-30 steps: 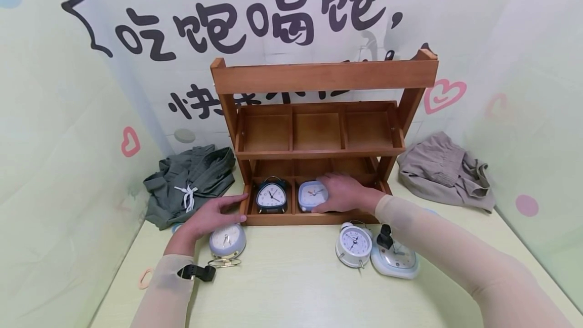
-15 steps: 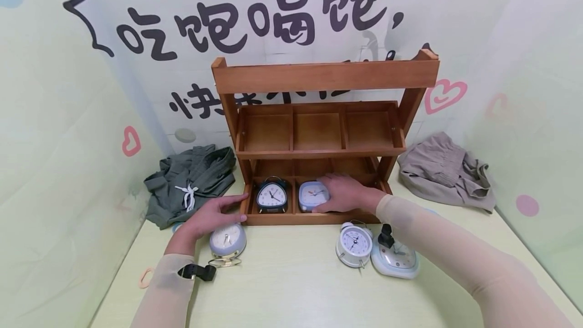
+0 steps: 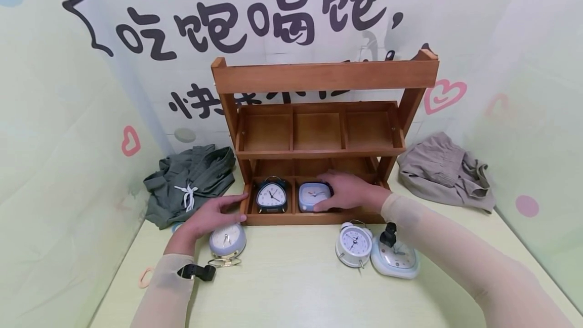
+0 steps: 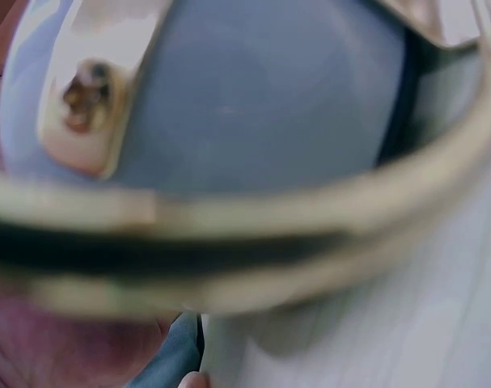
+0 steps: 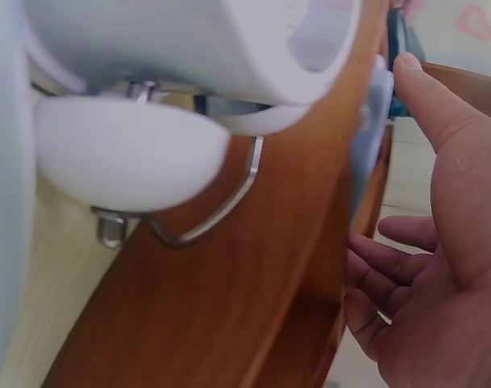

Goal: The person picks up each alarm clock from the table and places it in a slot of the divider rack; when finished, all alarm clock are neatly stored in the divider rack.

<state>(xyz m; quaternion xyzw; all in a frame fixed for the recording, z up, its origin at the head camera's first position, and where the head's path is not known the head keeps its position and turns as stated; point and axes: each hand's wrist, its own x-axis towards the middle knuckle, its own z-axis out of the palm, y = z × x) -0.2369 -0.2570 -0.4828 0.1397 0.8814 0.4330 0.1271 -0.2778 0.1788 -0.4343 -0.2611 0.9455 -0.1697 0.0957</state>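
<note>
My right hand (image 3: 350, 191) is at the right side of a light-blue square alarm clock (image 3: 313, 195), its thumb at the lower front edge and its fingers by the top. That clock sits in the middle lower compartment of a wooden shelf (image 3: 319, 220). Next to it, in the left compartment, stands a dark alarm clock (image 3: 272, 197) with a white face. With fairly straight fingers, my left hand (image 3: 214, 215) touches the shelf's left end. Just below that hand lies a lavender alarm clock (image 3: 227, 240), whose gold fittings fill the left wrist view.
A white twin-bell alarm clock (image 3: 354, 244) and a pale-blue alarm clock (image 3: 395, 259) lie on the table (image 3: 291, 287) under my right forearm. Folded dark-green cloth (image 3: 191, 181) flanks the shelf at left, taupe cloth (image 3: 444, 171) at right. The upper shelf tier (image 3: 319, 155) has three compartments.
My right hand has shifted slightly right, and more of the light-blue clock's face shows. The left hand stays at the shelf's end.
</note>
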